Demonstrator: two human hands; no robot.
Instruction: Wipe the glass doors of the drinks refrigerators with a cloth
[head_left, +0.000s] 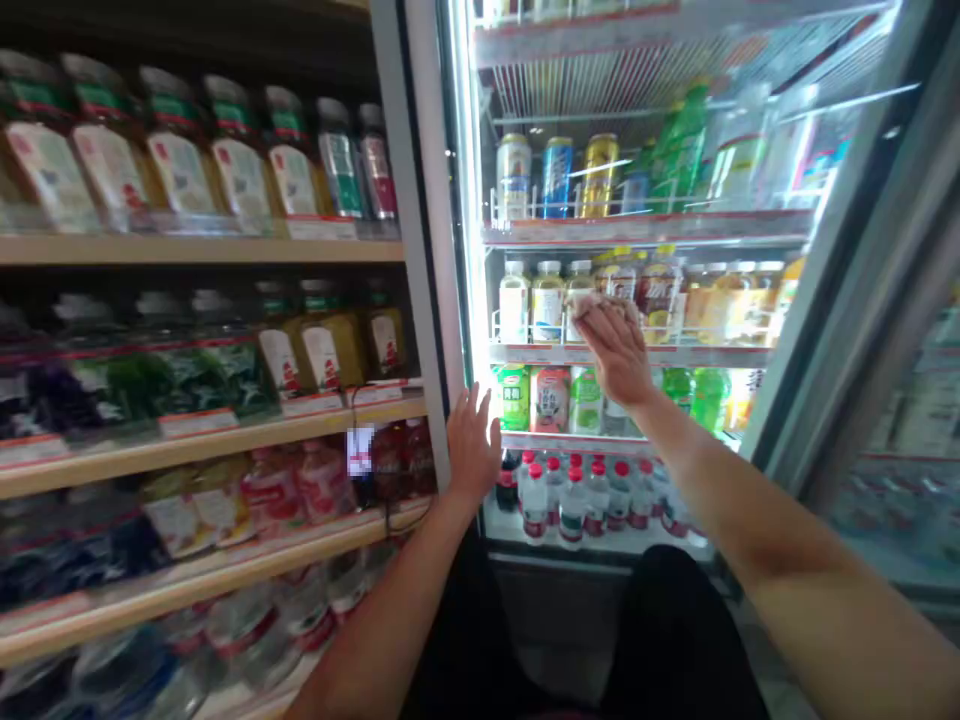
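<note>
I face a lit drinks fridge [480,300] with its glass door [840,280] swung open to the right. My right hand [619,350] reaches in to the middle shelf [675,355] and presses a crumpled whitish cloth [600,303] against the bottles there. Its fingers are closed over the cloth. My left hand [472,445] rests with fingers spread against the fridge's left frame, holding nothing. Pale bottles [547,300] stand just left of the cloth.
Cans [559,175] fill the upper fridge shelf; green bottles [585,400] and red-capped water bottles [574,495] sit lower. Wooden shelves [202,250] at left carry many bottled drinks. My dark-clothed knees [675,630] are below, near the fridge base.
</note>
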